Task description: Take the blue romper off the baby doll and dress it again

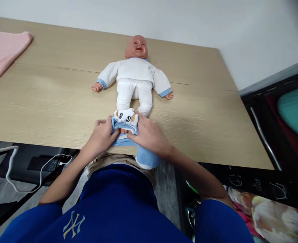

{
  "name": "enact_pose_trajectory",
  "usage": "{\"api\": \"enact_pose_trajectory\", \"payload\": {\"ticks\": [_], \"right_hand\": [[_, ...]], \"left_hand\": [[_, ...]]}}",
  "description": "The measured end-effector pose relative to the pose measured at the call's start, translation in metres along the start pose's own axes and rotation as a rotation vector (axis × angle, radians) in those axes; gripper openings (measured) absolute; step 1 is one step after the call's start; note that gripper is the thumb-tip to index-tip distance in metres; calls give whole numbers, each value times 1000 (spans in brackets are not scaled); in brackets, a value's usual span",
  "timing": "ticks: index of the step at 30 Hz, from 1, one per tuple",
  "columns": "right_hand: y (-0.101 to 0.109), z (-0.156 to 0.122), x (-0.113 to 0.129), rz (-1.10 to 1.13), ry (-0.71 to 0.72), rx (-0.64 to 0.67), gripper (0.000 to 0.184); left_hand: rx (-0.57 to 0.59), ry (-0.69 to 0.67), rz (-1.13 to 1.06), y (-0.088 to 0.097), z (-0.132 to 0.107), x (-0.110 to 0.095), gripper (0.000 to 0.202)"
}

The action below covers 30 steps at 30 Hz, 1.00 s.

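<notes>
A baby doll (pixel 135 72) lies on its back on the table, legs toward me, in a white top with blue cuffs and white cloth legs. Both my hands grip a pair of small blue trousers (pixel 147 158) with a white animal face patch at the doll's feet. My left hand (pixel 102 134) pinches the left side of the gathered opening. On the opposite side, my right hand (pixel 151 135) has its fingers closed on the cloth. The doll's toes show inside the opening between my thumbs. One blue leg of the garment hangs over the table's front edge.
The wooden table (pixel 50 101) meets a white wall at the back. A pink cloth (pixel 4 54) lies at its far left. Below the left edge are a phone (pixel 43 163) and a white cable (pixel 12 168). A black rack (pixel 262 135) stands at the right.
</notes>
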State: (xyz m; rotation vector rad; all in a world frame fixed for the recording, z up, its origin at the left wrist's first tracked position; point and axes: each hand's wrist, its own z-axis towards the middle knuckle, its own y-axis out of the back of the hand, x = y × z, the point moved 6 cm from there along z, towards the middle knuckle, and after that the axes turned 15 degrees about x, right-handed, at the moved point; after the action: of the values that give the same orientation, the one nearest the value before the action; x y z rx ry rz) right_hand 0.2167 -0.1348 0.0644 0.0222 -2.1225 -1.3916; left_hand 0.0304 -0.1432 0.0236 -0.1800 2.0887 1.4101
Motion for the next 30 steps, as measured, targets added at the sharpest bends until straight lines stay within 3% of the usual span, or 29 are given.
{"api": "enact_pose_trajectory", "payload": {"ticks": [6,10,13,16,21,26,30], "right_hand": [[-7,2,-11,-10,96,29,54],[-6,8,-27,150,175,-44,55],[-3,14,-34,276,229,-103,41],[2,18,-38,323,272,-154,31],[22,27,-44,275,375,-213,37],[32,45,-51,264,429,-64,31],[42,45,-54,318,465,13,63]], "left_hand": [[-115,-54,56,-2,8,9,28],[-149,-242,-197,-1,13,14,38],[-168,-290,-383,4,16,19,38],[-173,-319,-433,15,19,20,44],[-62,-336,-270,46,30,20,32],[137,-415,-292,75,57,23,27],[301,-451,-373,83,72,21,39]]}}
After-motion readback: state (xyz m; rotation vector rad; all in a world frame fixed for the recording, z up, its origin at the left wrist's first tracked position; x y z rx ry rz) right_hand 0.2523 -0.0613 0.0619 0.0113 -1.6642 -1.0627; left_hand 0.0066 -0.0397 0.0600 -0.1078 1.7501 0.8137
